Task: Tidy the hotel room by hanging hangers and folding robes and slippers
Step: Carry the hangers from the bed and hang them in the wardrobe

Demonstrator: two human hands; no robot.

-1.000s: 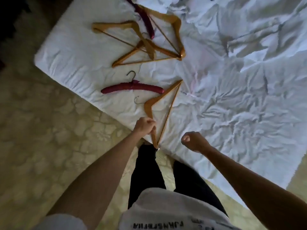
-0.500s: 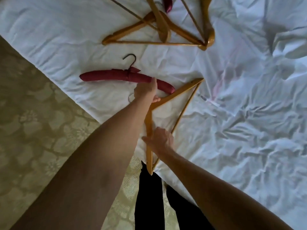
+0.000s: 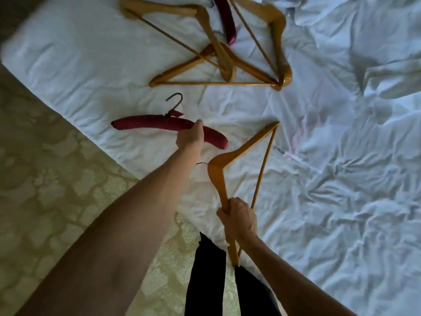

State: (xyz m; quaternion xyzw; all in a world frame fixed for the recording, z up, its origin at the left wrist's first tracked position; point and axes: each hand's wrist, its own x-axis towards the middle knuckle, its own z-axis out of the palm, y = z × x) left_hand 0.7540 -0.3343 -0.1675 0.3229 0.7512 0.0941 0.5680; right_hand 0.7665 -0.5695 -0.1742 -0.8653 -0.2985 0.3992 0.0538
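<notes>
Right hand (image 3: 238, 218) clenched round lower arm of wooden hanger (image 3: 239, 153), freeing other hand to gather more. Left hand (image 3: 191, 137) on red padded hanger (image 3: 159, 124), just left of wooden one; grip there cannot tell. Both over bed (image 3: 68, 71) edge. More hangers (image 3: 218, 62) piled beyond.

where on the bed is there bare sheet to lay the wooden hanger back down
Bare sheet lies right of the held wooden hanger, and left of the hanger pile toward the bed corner. It is crowded at the pile and around the padded red hanger under the left hand.
</notes>
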